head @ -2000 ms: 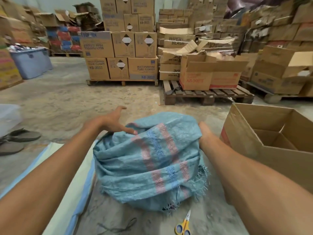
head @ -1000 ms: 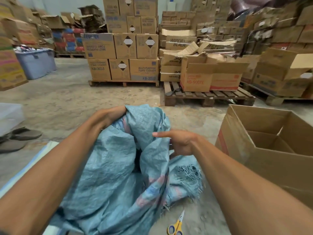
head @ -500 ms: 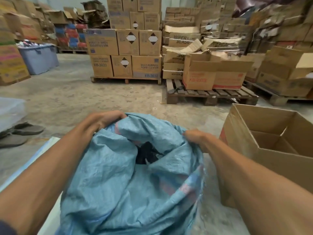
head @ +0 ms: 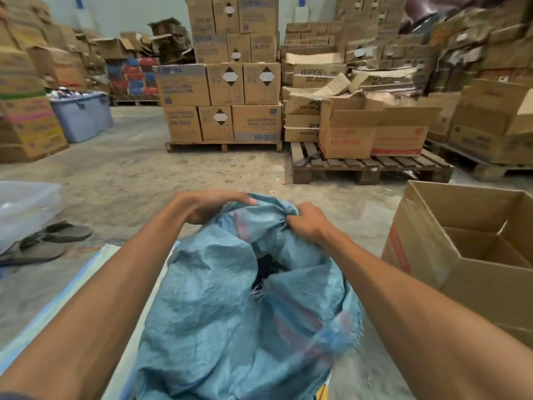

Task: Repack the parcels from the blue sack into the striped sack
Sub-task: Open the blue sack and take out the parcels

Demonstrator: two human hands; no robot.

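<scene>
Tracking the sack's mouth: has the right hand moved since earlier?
Yes, the right hand moved left, away from the cardboard box, toward the left hand.

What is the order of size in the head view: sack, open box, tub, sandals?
1. sack
2. open box, partly cut off by the frame
3. tub and sandals look about alike. The tub stands farther off, so I leave them unranked.

Left hand [head: 207,207], right hand [head: 310,223] bare; forearms [head: 109,307] uncovered; dark sleeve edge [head: 13,396] on left arm, barely visible.
</scene>
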